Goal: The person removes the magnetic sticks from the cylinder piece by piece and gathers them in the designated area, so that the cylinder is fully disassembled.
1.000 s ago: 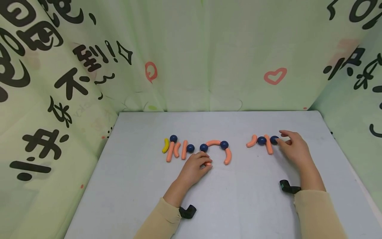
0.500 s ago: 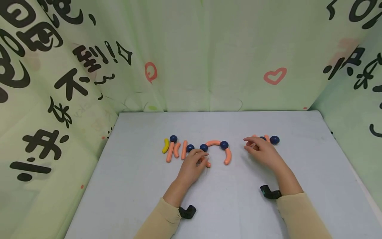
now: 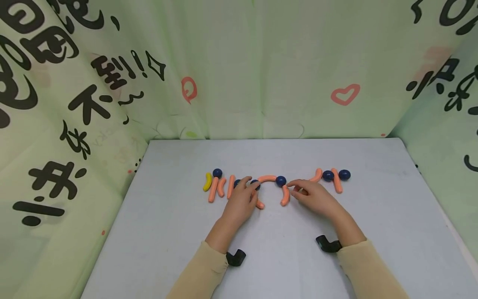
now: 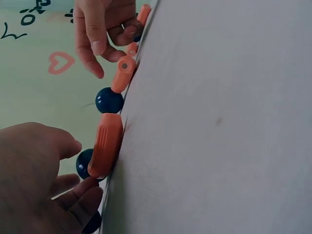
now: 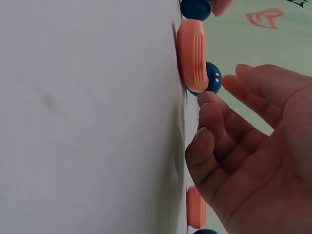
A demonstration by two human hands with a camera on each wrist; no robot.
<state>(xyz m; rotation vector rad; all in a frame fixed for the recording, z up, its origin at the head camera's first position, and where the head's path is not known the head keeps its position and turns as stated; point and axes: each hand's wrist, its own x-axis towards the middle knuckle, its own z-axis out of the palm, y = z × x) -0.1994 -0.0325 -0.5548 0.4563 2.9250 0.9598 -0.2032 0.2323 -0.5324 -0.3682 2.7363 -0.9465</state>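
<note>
In the head view my left hand (image 3: 239,205) reaches over a dark blue ball (image 3: 255,185) and a curved orange stick (image 3: 260,204), partly hiding both. Its thumb and fingers are apart, near the orange stick (image 4: 106,145) in the left wrist view. My right hand (image 3: 315,198) hovers just right of another curved orange stick (image 3: 285,196) and blue ball (image 3: 281,181). The right wrist view shows its fingers loosely bent beside that stick (image 5: 191,54), with nothing gripped. An orange arc (image 3: 267,178) joins the two blue balls at the top.
Left of the hands lie a yellow curved piece (image 3: 207,182), a blue ball (image 3: 217,173) and several orange sticks (image 3: 213,190). To the right sit orange sticks (image 3: 336,181) with blue balls (image 3: 345,175). A pale table (image 3: 284,257) meets a green printed curtain (image 3: 295,74).
My right hand has travelled left from the right-hand group of balls and sticks to the middle arch. My left hand has shifted slightly up, away from the curved orange stick's lower end.
</note>
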